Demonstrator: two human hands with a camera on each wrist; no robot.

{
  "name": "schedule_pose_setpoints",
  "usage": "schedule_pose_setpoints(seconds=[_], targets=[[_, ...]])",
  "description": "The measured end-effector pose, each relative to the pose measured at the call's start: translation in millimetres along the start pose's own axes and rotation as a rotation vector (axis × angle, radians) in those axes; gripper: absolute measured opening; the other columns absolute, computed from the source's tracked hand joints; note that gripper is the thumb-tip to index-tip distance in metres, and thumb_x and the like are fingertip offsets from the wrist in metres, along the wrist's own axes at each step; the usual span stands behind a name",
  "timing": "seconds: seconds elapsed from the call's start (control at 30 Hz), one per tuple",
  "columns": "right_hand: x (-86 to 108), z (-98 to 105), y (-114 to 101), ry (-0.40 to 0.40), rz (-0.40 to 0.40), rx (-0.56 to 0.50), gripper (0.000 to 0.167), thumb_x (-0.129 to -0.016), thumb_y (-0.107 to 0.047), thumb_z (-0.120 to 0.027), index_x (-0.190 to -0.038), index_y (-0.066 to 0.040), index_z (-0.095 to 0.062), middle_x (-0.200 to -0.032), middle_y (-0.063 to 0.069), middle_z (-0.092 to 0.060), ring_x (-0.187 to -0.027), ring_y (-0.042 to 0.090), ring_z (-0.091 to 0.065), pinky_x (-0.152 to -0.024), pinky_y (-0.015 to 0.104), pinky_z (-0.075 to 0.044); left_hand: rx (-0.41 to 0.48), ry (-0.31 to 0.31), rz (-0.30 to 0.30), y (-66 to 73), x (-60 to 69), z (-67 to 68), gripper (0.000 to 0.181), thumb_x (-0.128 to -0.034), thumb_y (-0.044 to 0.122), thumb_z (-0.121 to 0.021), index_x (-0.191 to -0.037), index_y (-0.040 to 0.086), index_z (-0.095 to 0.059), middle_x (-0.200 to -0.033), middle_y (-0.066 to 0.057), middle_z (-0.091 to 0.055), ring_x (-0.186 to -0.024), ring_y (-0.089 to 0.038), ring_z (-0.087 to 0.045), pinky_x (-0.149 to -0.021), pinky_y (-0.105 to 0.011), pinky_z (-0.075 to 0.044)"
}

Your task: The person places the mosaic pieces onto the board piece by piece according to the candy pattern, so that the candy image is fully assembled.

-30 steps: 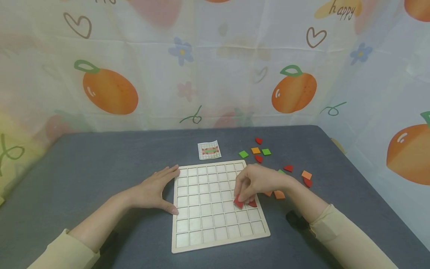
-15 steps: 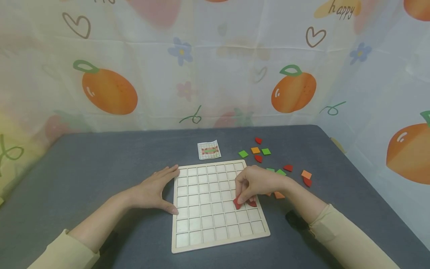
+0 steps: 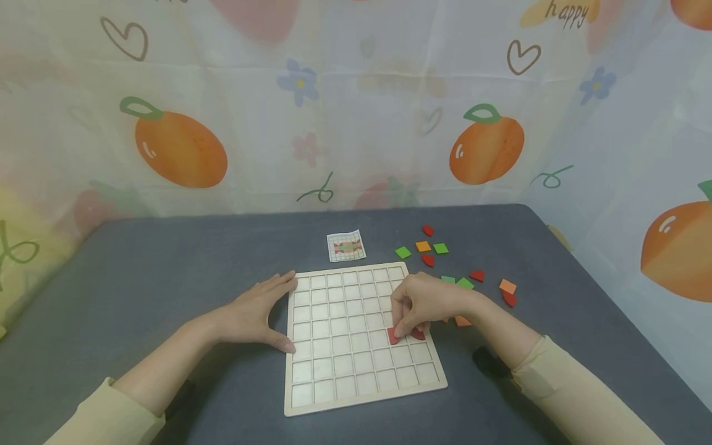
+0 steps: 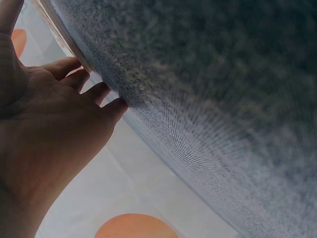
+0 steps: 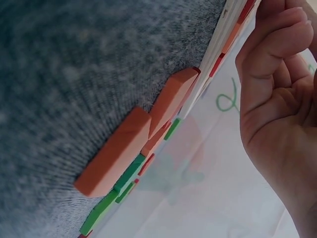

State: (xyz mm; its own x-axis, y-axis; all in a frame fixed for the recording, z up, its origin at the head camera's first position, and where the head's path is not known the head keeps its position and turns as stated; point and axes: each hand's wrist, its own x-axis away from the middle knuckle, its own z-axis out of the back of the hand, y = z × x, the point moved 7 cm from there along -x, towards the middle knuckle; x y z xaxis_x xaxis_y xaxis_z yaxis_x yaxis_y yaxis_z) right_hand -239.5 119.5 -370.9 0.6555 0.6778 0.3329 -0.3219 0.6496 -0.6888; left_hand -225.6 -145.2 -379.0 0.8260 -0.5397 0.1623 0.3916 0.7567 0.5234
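Note:
A pale wooden grid board point(image 3: 345, 321) lies on the dark table. My right hand point(image 3: 425, 303) is over its right part, thumb and fingers pinching a red piece point(image 3: 392, 336) that lies in or on a cell. Another red piece point(image 3: 418, 334) sits just right of it, partly covered by the fingers. My left hand point(image 3: 253, 315) is spread along the board's left edge, fingertips at the upper edge and thumb lower down. In the left wrist view the left hand point(image 4: 59, 114) touches the board's side. The right wrist view shows the right hand point(image 5: 282, 74) with bent fingers.
A small printed card point(image 3: 346, 246) lies behind the board. Loose green point(image 3: 403, 252), orange point(image 3: 507, 286) and red pieces point(image 3: 477, 275) are scattered behind and right of the board. Orange blocks point(image 5: 116, 151) lie close to its right edge. A patterned cloth hangs behind the table.
The red piece under my right fingers has turned and now lies flatter, squarer to the grid cell. My right hand has shifted very slightly; the left hand has stayed on the board's edge.

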Motion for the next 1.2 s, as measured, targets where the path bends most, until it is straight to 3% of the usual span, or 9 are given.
schedule_pose_setpoints(seconds=[0.17,0.4,0.53,0.67,0.77,0.9,1.07,1.2], targets=[[-0.6,-1,-2,0.001,0.002,-0.005,0.013,-0.077,-0.02,-0.084,-0.075,-0.017,-0.072,-0.062,0.005,-0.07,-0.048,0.012,-0.059,-0.052,0.031,-0.057,-0.006,0.003,-0.009,0.8,0.3,0.7,0.121,-0.0659,0.057,-0.084,-0.155,-0.001,-0.026,-0.166,-0.019,-0.016,-0.152,-0.049,-0.013,-0.119,-0.071,-0.014],[1.2,2,-5,0.014,0.032,0.0,0.009,-0.084,-0.022,-0.078,-0.077,-0.02,-0.073,-0.063,0.003,-0.071,-0.047,0.012,-0.059,-0.043,0.026,-0.046,-0.006,0.002,-0.011,-0.6,-0.3,0.2,0.122,-0.0656,0.058,-0.084,-0.155,-0.001,-0.026,-0.166,-0.019,-0.016,-0.152,-0.048,-0.013,-0.119,-0.071,-0.014],[2.7,8,-7,0.034,0.044,-0.029,0.007,-0.085,-0.019,-0.076,-0.08,-0.015,-0.074,-0.063,0.009,-0.067,-0.048,0.012,-0.054,-0.049,0.03,-0.051,-0.002,0.004,-0.012,-1.8,-0.7,0.0,0.122,-0.0656,0.058,-0.084,-0.155,-0.001,-0.026,-0.166,-0.019,-0.016,-0.152,-0.048,-0.012,-0.119,-0.07,-0.013],[5.5,15,-6,0.052,0.034,-0.052,0.005,-0.088,-0.018,-0.074,-0.086,-0.014,-0.075,-0.069,0.014,-0.068,-0.055,0.023,-0.058,-0.056,0.035,-0.053,-0.002,0.003,-0.012,-2.2,-0.7,-0.7,0.122,-0.0653,0.059,-0.084,-0.155,-0.001,-0.026,-0.166,-0.019,-0.016,-0.152,-0.048,-0.012,-0.119,-0.07,-0.013],[7.7,26,-2,0.101,0.031,-0.04,0.009,-0.091,-0.02,-0.071,-0.095,-0.013,-0.075,-0.081,0.011,-0.073,-0.065,0.027,-0.063,-0.062,0.035,-0.054,-0.009,0.005,-0.009,-2.7,-1.3,-1.0,0.122,-0.0651,0.059,-0.084,-0.155,-0.001,-0.026,-0.166,-0.019,-0.017,-0.152,-0.048,-0.013,-0.12,-0.069,-0.013],[11.1,47,7,0.209,0.012,0.011,0.018,-0.092,-0.022,-0.069,-0.106,-0.012,-0.074,-0.098,0.006,-0.075,-0.084,0.022,-0.068,-0.073,0.033,-0.056,-0.012,0.008,-0.006,-3.2,-1.8,-0.7,0.122,-0.065,0.058,-0.085,-0.154,-0.002,-0.026,-0.166,-0.019,-0.017,-0.152,-0.048,-0.013,-0.12,-0.069,-0.013],[17.1,71,28,0.314,-0.067,0.036,0.025,-0.095,-0.023,-0.066,-0.117,-0.011,-0.071,-0.124,0.01,-0.069,-0.102,0.019,-0.068,-0.084,0.034,-0.057,-0.014,0.004,-0.005,-2.7,-1.6,-0.4,0.122,-0.065,0.057,-0.085,-0.154,-0.001,-0.026,-0.166,-0.019,-0.017,-0.152,-0.048,-0.013,-0.119,-0.07,-0.013],[20.9,84,47,0.365,-0.115,0.021,0.028,-0.095,-0.023,-0.065,-0.12,-0.01,-0.069,-0.121,0.01,-0.07,-0.104,0.02,-0.068,-0.087,0.035,-0.058,-0.012,0.005,-0.008,-2.1,-1.8,-0.3,0.122,-0.0651,0.057,-0.085,-0.154,-0.002,-0.027,-0.166,-0.02,-0.018,-0.152,-0.049,-0.013,-0.119,-0.07,-0.013]])
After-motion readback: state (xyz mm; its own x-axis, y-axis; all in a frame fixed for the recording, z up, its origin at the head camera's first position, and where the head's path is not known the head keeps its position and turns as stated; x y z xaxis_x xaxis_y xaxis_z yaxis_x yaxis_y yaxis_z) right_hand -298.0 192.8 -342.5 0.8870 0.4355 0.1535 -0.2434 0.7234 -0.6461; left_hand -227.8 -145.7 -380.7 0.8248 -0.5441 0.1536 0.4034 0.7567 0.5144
